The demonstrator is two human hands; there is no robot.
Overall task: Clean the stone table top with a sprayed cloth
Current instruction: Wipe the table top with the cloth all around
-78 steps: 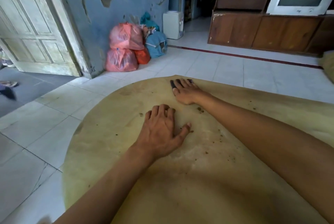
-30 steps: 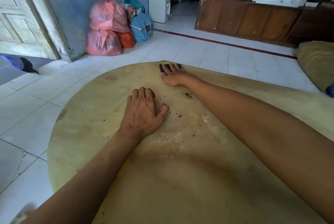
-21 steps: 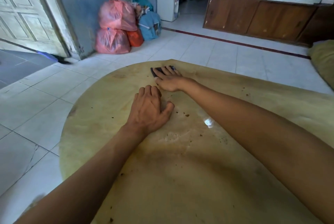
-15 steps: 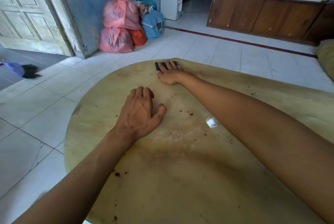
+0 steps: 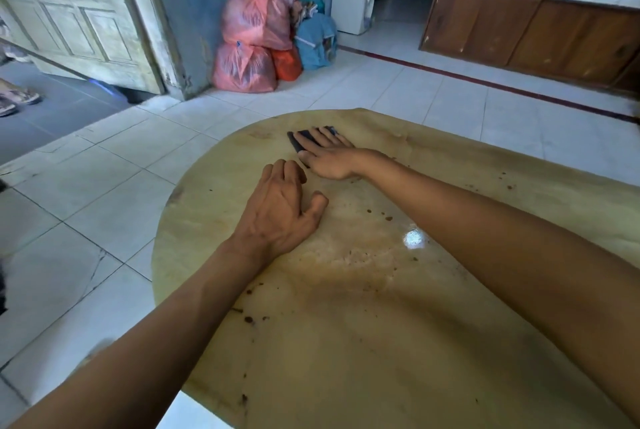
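The round yellowish stone table top (image 5: 363,342) fills the lower right of the view, marked with brown specks and a wet glossy patch. My right hand (image 5: 327,155) lies flat near the table's far edge, pressing a small dark cloth (image 5: 298,141) onto the stone; only the cloth's left part shows past the fingers. My left hand (image 5: 280,210) rests palm down on the table just nearer than the right hand, fingers together and slightly curled, holding nothing.
White tiled floor (image 5: 104,186) surrounds the table. Pink, orange and blue filled bags (image 5: 256,44) lean against the blue wall. A pale door (image 5: 79,13) stands far left, a wooden cabinet (image 5: 530,30) at the back right, a white box (image 5: 353,2) beside the bags.
My right hand with the cloth has slid slightly left and nearer along the far edge, after sweeping back and forth. My left hand stays planted on the table.
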